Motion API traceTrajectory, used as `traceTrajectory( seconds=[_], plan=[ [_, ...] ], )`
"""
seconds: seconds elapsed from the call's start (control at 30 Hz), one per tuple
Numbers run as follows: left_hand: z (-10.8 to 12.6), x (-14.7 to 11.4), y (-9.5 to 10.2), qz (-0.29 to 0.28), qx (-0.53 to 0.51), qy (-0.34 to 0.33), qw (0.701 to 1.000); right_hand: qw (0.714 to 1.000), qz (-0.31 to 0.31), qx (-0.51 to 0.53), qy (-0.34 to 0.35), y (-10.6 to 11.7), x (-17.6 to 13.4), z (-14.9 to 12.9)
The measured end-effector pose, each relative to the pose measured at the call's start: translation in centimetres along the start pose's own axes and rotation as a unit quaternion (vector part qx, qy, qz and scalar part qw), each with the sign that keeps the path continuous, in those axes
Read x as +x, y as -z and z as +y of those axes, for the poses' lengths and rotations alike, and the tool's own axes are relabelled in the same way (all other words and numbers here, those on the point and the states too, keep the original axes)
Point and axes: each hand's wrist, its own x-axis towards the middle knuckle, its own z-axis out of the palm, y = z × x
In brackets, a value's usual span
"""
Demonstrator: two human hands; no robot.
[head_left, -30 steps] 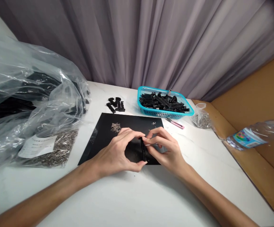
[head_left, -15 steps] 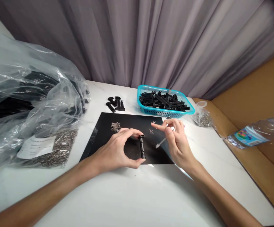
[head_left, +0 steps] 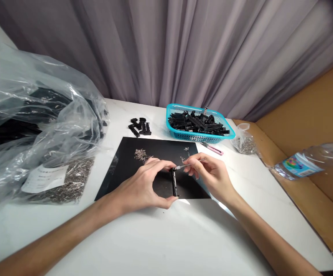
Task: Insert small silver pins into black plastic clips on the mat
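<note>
Hands over mat, curtain behind

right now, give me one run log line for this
left hand: pinches black part by its ends | right hand: holds thin tool, end near part's far end | basket: holds black pieces

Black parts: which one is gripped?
The slim part in the left hand; loose parts behind the black mat and those in the blue basket lie unheld.

Grey draped curtain across the back, clear blue-labelled bottle before brown cardboard at the right
</note>
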Motion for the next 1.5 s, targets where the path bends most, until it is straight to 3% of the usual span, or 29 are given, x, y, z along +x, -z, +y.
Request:
traceTrajectory(
  seconds=[0.37,0.57,0.73,1.17,1.5],
  plan=[
    [-0.3,0.2,-0.5,0.021,-0.014,-0.009,1.000,0.999,-0.017,-0.027,0.043,-0.6,-0.7,0.8],
    [-0.3,0.1,-0.6,-0.003,-0.031,0.017,0.999,1.000,-0.002,0.023,0.016,-0.5,-0.3,0.8],
    [-0.6,-0.3,-0.8,-0.017,-0.042,0.054,0.997,0.999,-0.027,0.038,-0.016,-0.5,0.0,1.2],
    [-0.3,0.1,-0.9,-0.003,-0.059,0.054,0.997,0.994,-0.043,-0.067,0.075,-0.3,-0.9,1.4],
    [-0.5,0.1,-1.1,0.004,-0.038,0.039,0.998,0.995,-0.047,-0.056,0.071,-0.4,-0.7,1.5]
  ],
)
